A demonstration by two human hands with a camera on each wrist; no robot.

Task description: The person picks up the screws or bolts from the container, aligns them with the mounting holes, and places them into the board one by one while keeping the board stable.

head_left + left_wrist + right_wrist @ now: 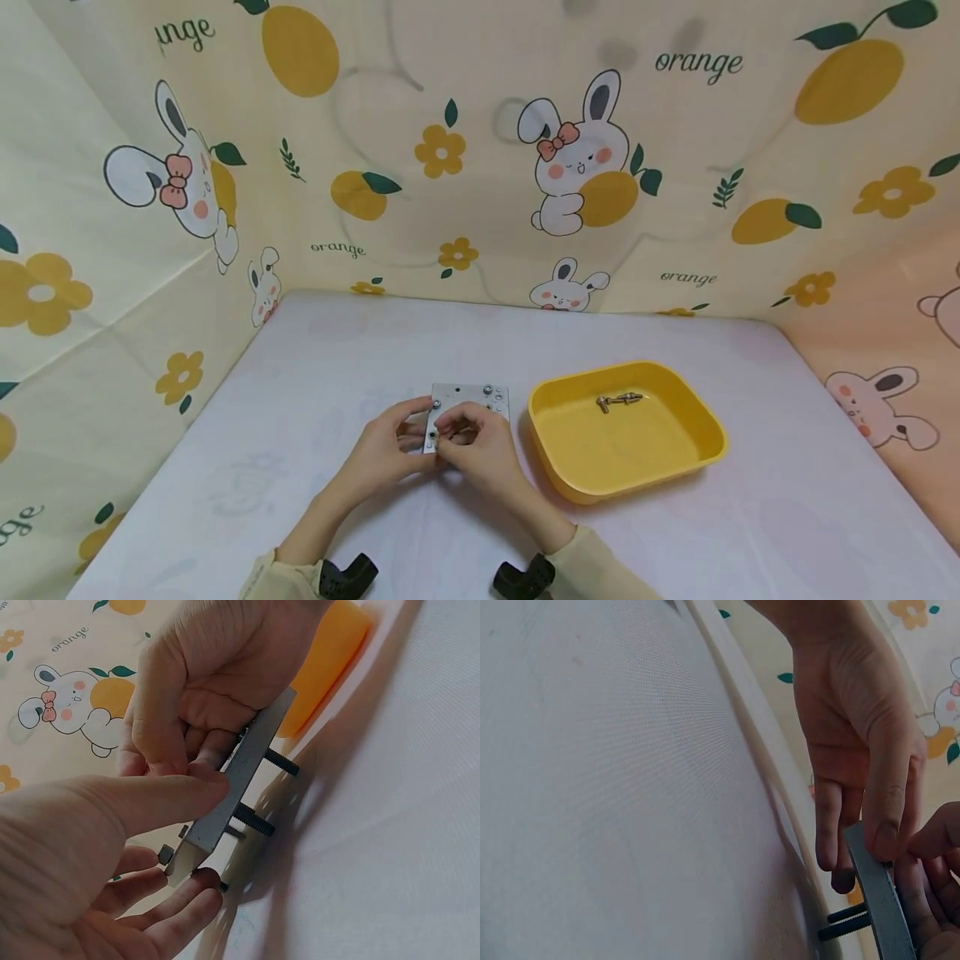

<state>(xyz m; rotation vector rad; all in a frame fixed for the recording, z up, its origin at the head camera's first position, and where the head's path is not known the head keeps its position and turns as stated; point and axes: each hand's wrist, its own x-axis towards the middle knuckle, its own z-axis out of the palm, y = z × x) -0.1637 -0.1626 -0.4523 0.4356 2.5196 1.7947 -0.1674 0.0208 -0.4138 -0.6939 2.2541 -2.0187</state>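
Note:
My left hand (380, 444) grips a grey metal plate (471, 393) by its left side, thumb on the near edge and fingers under it. The plate is tilted above the table. Bolt heads (488, 389) show on its upper face, and several threaded bolt shanks (255, 819) stick out below, seen in the left wrist view. My right hand (482, 442) is over the plate's near left part, its thumb and fingertips pinched together at a bolt (432, 435), mostly hidden by the fingers. In the right wrist view, the plate (881, 896) appears edge-on between both hands.
A yellow tray (637, 475) stands right of the hands, with a few small bolts (618, 401) lying toward its back. White cloth covers the table (337, 342). A patterned curtain (480, 208) encloses the back and sides.

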